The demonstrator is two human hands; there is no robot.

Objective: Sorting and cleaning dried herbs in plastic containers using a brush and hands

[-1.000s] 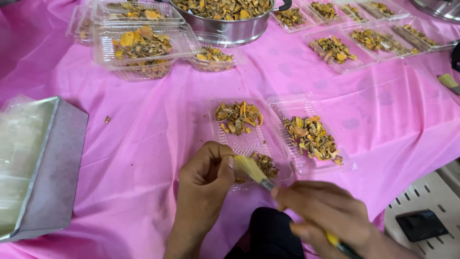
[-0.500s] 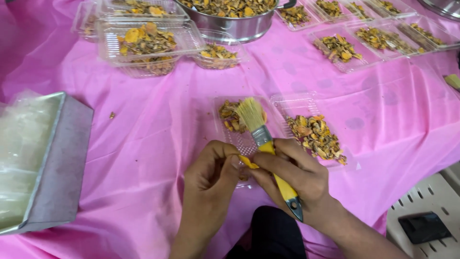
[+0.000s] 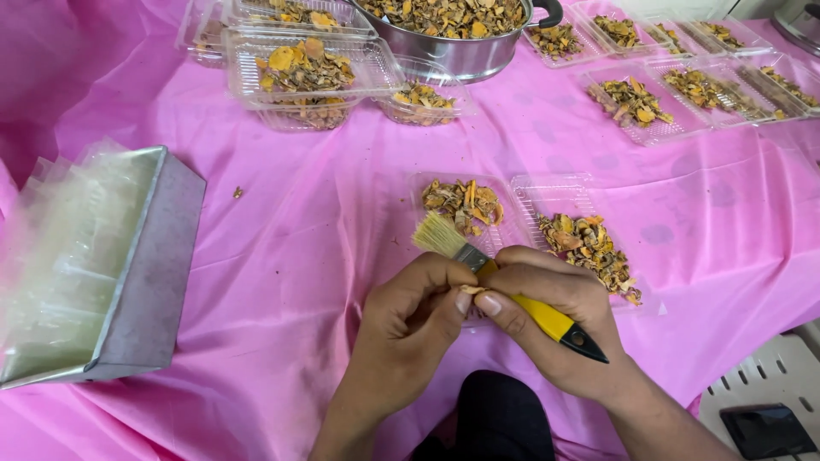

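- Two hands meet just in front of the open clear clamshell tray [image 3: 547, 213]: the left hand [image 3: 410, 324] pinches a small dried piece [image 3: 471, 290] between thumb and fingertips, its grip closed on it.
- Right hand [image 3: 555, 316] has its grip clamped on a yellow-handled brush [image 3: 504, 282], bristles pointing toward the tray.
- Both tray halves hold only small heaps, so I judge filling partly done.
- Beyond the tray, several filled trays [image 3: 307, 68] and a still-full steel pot [image 3: 461, 26] suggest much remains.
- Left of the tray, on the pink-covered bench [image 3: 299, 256], sits a metal box of empty trays [image 3: 94, 265].
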